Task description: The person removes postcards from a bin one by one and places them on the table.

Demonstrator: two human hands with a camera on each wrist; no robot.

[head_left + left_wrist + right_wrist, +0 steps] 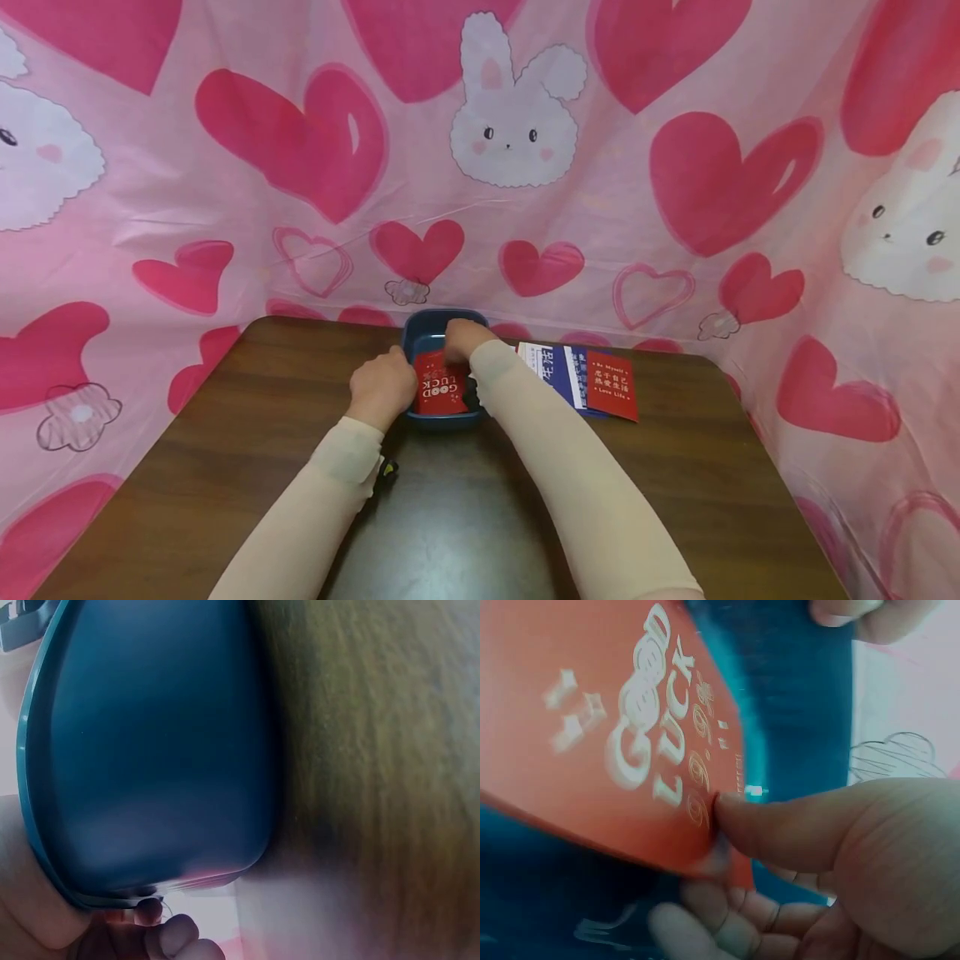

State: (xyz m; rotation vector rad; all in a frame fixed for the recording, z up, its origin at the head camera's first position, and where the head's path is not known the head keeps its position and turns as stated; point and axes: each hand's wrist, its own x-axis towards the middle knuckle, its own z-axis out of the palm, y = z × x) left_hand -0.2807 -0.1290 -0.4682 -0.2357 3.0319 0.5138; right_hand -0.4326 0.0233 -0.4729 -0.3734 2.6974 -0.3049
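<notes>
A deep blue plastic bin (441,422) stands near the table's far edge. My left hand (382,385) grips its left rim; in the left wrist view the fingers (176,935) curl at the rim beside the bin's smooth outer wall (150,742). Inside the bin is a red card (437,392) printed GOOD LUCK in white. My right hand (465,340) reaches into the bin and pinches this card near one edge, with the thumb (780,825) on the printed face and the fingers behind, as the right wrist view shows.
Right of the bin, a blue-and-white card (551,375) and another red card (613,387) with white lettering overlap on the dark wooden table (675,467). A pink cloth (517,208) with hearts and rabbits hangs behind the table and along both sides.
</notes>
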